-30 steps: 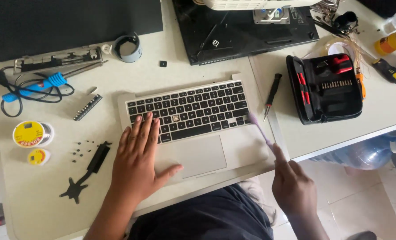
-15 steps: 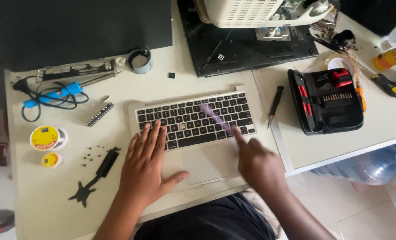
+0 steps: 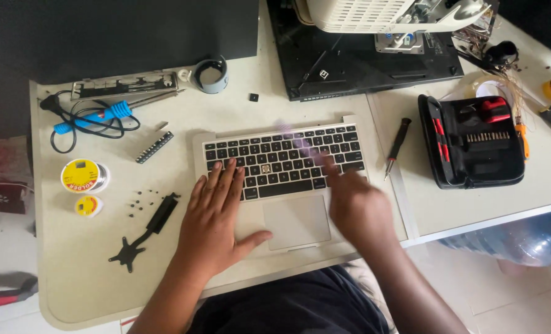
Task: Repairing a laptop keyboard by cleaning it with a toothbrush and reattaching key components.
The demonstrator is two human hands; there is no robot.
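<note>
Left hand [image 3: 216, 219] lay flat, fingers spread, bracing the laptop top case [image 3: 288, 185]; right hand [image 3: 356, 207] pinched a blurred pale tool [image 3: 297, 139] over the keys; exact finger grip unclear.

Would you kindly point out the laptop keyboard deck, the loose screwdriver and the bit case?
Keyboard deck [image 3: 297, 221], head view, on the bare trackpad.
Screwdriver [image 3: 398, 146], head view, on the black handle.
Bit case [image 3: 473, 166], head view, on the lower inside of the open black case.
</note>
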